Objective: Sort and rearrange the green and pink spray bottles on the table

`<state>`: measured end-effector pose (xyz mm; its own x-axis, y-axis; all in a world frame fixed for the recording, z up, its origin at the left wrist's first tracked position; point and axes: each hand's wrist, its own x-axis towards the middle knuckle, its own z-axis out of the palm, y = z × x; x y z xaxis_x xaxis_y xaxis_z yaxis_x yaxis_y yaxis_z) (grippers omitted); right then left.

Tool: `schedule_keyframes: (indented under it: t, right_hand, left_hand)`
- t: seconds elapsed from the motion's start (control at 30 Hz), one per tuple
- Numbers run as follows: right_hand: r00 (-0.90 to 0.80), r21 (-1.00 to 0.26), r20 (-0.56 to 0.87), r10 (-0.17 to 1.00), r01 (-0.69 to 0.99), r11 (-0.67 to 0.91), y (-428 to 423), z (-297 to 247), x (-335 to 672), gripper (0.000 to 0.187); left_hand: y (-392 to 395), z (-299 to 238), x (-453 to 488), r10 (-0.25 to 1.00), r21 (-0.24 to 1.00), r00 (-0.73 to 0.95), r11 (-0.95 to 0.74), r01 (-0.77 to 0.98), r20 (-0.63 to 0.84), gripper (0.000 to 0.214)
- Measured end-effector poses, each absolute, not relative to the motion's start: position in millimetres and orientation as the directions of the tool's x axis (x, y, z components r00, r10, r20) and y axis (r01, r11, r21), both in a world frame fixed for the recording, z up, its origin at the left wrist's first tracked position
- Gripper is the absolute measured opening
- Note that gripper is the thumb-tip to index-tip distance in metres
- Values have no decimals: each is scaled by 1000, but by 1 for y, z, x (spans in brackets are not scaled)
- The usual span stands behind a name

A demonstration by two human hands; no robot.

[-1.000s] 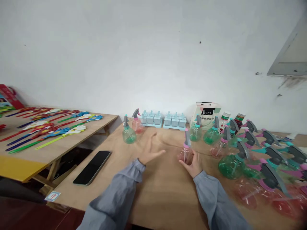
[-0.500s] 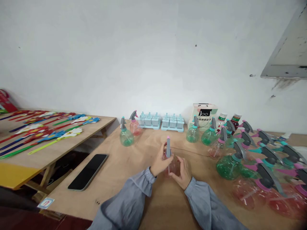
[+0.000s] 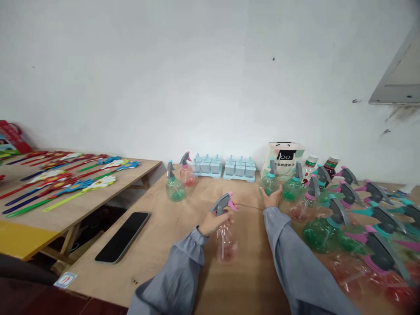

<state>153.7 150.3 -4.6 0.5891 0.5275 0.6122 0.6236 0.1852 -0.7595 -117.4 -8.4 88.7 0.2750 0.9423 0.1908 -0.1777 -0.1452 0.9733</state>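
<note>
Head view: a pale wall (image 3: pixel 147 87) fills the upper frame, and below it a wooden table (image 3: pixel 183 280) spreads from lower left to the right edge. A second table (image 3: pixel 49 227), yellow along its near edge, occupies the left side. At upper right juts a grey panel (image 3: pixel 400 78). Two grey-blue sleeves (image 3: pixel 175 271) rise from the bottom edge.

A crowd of spray bottles (image 3: pixel 320 236), pink and green, stands at the right, several overlapping. Colourful sticks with hand-shaped ends (image 3: pixel 101 183) lie in rows on the left table. Near the centre right, a pale carton (image 3: pixel 272 157) printed with glasses leans close to the wall. A dark phone (image 3: pixel 123 238) lies face up at centre left of the frame.

Light-blue moulds (image 3: pixel 240 169) stand in two racks at the middle of the back edge, with a green bottle (image 3: pixel 175 190) and a pink bottle (image 3: pixel 187 176) just left of them.

Just below the frame's centre is a pink-collared spray bottle (image 3: pixel 226 245), roughly upright, nozzle to the right; whether its base touches the table cannot be told. The left hand (image 3: pixel 215 222) grips its neck. The right hand (image 3: pixel 271 199) cups the near side of a teal-collared bottle (image 3: pixel 269 184) in front of the carton, thumb and fingers spread around it; how firmly is unclear. Smallest is a sticker (image 3: pixel 65 280) at lower left.
</note>
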Motion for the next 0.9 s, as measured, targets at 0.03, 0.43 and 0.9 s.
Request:
schedule_keyframes:
  t: [0.03, 0.43, 0.9]
  right_hand:
    - [595, -769, 599, 536, 615, 178, 154, -7, 155, 99]
    - [544, -731, 660, 519, 623, 278, 88, -29, 155, 95]
    - [427, -774, 596, 680, 532, 344, -10, -43, 164, 92]
  left_hand:
    - [-10, 89, -117, 931, 973, 320, -115, -202, 176, 44]
    - [11, 98, -109, 798, 913, 593, 159, -376, 105, 63]
    - [10, 100, -89, 778, 930, 629, 225, -290, 8, 34]
